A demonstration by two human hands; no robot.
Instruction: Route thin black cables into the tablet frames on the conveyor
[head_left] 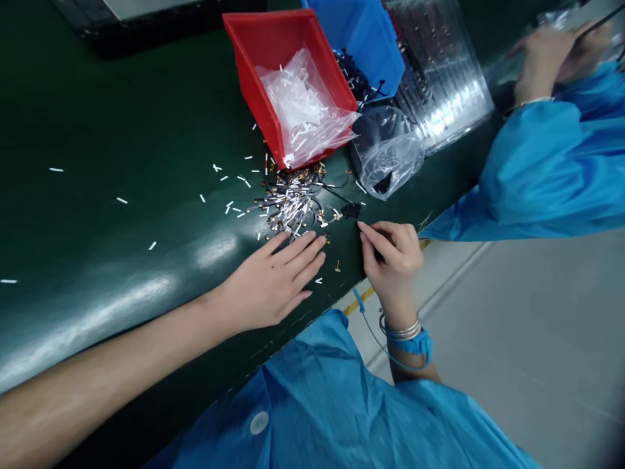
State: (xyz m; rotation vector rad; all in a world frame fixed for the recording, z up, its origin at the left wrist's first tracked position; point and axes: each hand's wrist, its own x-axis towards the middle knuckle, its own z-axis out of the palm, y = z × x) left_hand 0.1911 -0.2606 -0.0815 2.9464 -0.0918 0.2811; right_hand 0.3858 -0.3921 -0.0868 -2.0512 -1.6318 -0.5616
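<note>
My left hand (273, 280) lies flat on the green tabletop, fingers stretched toward a heap of small parts (293, 205). The heap mixes white slips, thin dark cables and gold-coloured connector ends. My right hand (393, 254) is at the table's near edge, thumb and forefinger drawn together in a pinch. Whatever may sit between those fingertips is too small to make out. Just beyond them is a little pile of black bits (351, 210). A lone gold-coloured T-shaped piece (338, 266) lies between my two hands.
A red bin (249, 85) holds a clear bag of white slips (305, 107). Beside it are a blue bin (381, 52) with black parts, a plastic bag (390, 150) and a clear tray (449, 85). White slips scatter leftward. Another person's hands (547, 58) work at far right.
</note>
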